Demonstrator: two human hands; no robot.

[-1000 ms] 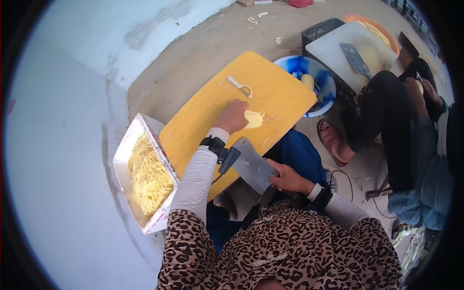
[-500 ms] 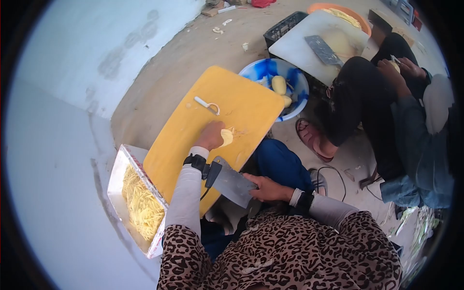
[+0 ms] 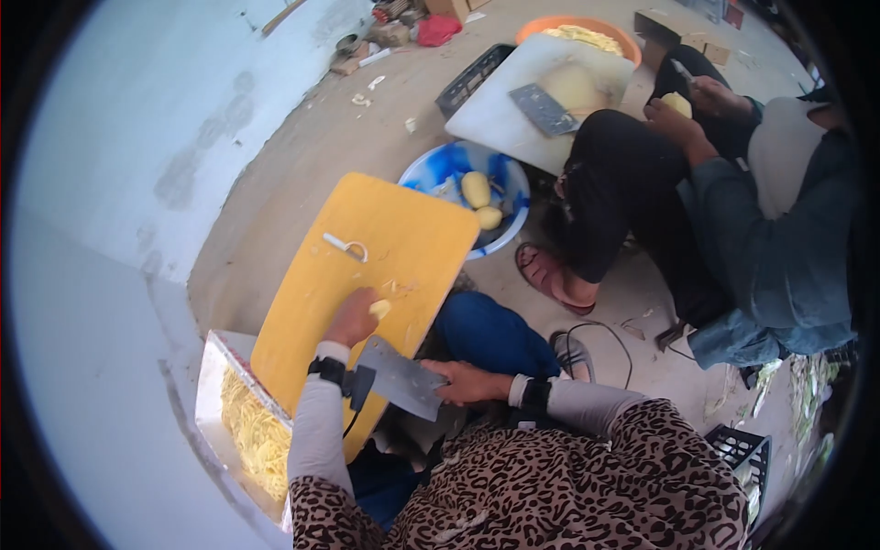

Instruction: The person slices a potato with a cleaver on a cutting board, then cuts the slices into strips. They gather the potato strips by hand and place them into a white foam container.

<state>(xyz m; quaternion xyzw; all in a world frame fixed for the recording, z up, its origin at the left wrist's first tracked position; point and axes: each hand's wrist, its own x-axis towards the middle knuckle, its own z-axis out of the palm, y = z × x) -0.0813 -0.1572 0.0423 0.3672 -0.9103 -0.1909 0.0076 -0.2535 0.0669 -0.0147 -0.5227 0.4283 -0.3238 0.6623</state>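
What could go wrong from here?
The cleaver in the right hand sits close to the left wrist; a slip might cut it. The left hand has fingers at the potato piece, so they may get nicked. The peeler lies loose on the board and could get knocked.

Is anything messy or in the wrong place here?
Yes, a little: pale scraps are scattered on the floor past the yellow board. They look dropped, maybe peelings, but I can't tell. Nothing looks broken.
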